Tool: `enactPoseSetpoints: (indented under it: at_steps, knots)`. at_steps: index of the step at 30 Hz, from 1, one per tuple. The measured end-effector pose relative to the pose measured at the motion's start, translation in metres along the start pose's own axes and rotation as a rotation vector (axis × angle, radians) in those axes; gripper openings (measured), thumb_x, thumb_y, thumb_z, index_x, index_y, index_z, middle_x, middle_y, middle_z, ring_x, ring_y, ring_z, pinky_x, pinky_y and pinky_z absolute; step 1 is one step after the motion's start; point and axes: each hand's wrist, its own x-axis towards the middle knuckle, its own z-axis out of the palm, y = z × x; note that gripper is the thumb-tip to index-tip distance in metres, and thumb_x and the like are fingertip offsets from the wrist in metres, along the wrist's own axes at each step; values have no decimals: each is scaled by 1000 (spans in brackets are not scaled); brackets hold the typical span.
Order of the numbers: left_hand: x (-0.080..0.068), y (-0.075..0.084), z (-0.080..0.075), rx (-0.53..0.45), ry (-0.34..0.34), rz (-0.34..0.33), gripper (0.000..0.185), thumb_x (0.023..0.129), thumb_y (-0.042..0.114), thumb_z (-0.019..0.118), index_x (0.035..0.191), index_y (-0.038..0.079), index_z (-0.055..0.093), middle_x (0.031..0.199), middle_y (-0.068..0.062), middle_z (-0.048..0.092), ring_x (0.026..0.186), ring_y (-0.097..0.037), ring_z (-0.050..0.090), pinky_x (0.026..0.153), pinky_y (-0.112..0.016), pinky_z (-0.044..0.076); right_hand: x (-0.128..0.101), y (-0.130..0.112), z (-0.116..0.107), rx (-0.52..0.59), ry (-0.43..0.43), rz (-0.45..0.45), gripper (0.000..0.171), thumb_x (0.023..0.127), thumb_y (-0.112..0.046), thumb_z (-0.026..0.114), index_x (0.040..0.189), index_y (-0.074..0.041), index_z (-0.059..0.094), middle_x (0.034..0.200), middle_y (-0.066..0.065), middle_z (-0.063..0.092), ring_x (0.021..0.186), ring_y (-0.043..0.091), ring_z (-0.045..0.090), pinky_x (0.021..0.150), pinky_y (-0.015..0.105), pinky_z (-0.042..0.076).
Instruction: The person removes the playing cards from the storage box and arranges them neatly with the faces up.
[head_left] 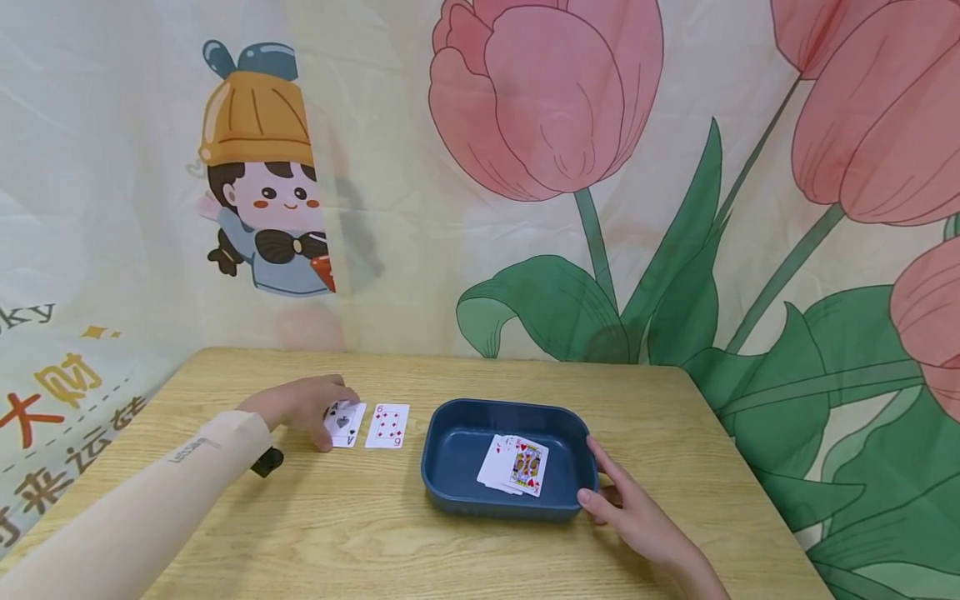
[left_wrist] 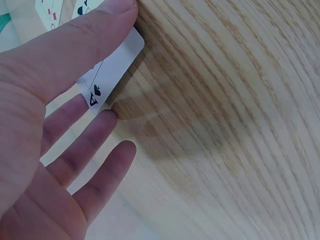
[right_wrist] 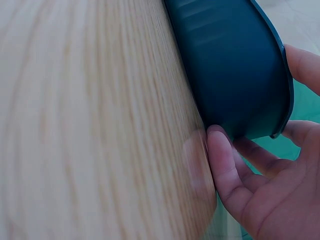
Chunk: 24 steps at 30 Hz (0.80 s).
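A wooden table (head_left: 360,533) is carrying a dark blue tray (head_left: 450,454), which is holding a small pile of cards (head_left: 514,465) with a king on top. The right hand (head_left: 637,517) is resting against the tray's near right corner, fingers lightly curved and thumb touching its wall. The left hand (head_left: 303,404) is pinching the ace of spades (left_wrist: 107,75) between thumb and fingers, on the table left of the tray. A red six (head_left: 387,426) is lying just beside the ace.
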Motion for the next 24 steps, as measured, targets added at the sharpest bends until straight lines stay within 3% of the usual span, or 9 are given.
enactPoseSetpoints:
  at_steps: [15, 24]
  knots:
    - [-5, -11, 6, -50, 39, 61, 81, 76, 33, 96, 148, 13, 62, 137, -15, 56, 114, -32, 55, 105, -63, 47, 2, 0, 1, -2, -1, 13, 78, 106, -37, 67, 170, -35, 23, 168, 21, 32, 117, 28, 64, 86, 32, 58]
    - [-4, -9, 5, -63, 33, 59, 83, 77, 33, 96, 149, 12, 61, 135, -14, 56, 112, -32, 54, 102, -60, 48, 0, -1, 0, -2, 3, 13, 78, 106, -36, 67, 170, -35, 24, 168, 21, 32, 115, 28, 65, 85, 31, 58]
